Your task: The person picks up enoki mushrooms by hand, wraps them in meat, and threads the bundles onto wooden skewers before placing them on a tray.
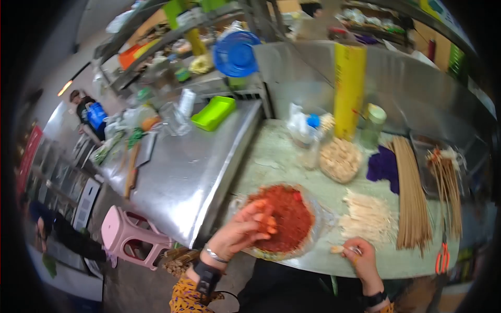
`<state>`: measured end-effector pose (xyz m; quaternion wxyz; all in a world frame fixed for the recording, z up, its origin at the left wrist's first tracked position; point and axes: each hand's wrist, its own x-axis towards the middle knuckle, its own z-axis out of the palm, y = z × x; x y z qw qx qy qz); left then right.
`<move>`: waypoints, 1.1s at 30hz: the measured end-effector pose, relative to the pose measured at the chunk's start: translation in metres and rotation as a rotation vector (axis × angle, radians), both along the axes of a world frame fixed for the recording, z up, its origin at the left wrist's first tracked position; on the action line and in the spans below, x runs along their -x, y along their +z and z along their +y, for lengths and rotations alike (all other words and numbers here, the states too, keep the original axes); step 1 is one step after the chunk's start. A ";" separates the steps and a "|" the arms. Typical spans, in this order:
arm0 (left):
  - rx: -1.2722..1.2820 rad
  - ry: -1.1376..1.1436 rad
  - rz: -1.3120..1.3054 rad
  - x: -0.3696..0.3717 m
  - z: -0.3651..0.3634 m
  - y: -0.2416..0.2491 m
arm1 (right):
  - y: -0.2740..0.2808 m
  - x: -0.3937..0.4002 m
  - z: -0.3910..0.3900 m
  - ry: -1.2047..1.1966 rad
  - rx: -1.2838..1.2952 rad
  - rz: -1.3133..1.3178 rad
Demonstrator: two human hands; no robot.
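Observation:
A wide bowl of red paste (292, 221) stands near the front edge of the green table. Over its left side is my left hand (245, 229), fingers curled and stained orange-red, around a reddish lump (269, 224). My right hand (360, 256) pinches a small pale piece (337, 250) at the table's front edge. Just above it lies a pile of pale strips (367, 216). To the right of the pile is a large bundle of wooden skewers (411, 193). A round container of beige chunks (340, 159) sits behind the bowl.
Orange-handled scissors (442, 258) lie at the right. A purple cloth (383, 167), yellow roll (349, 88) and lidded jar (373, 125) stand farther back. Left are a metal table (182, 161), green tray (214, 113), pink stool (133, 235) and two people in the background.

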<state>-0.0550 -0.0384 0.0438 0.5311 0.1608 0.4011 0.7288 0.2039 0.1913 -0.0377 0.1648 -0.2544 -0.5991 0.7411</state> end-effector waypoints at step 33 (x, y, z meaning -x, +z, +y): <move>0.179 0.305 0.389 -0.051 0.037 -0.017 | 0.103 0.047 -0.015 0.277 -0.453 0.171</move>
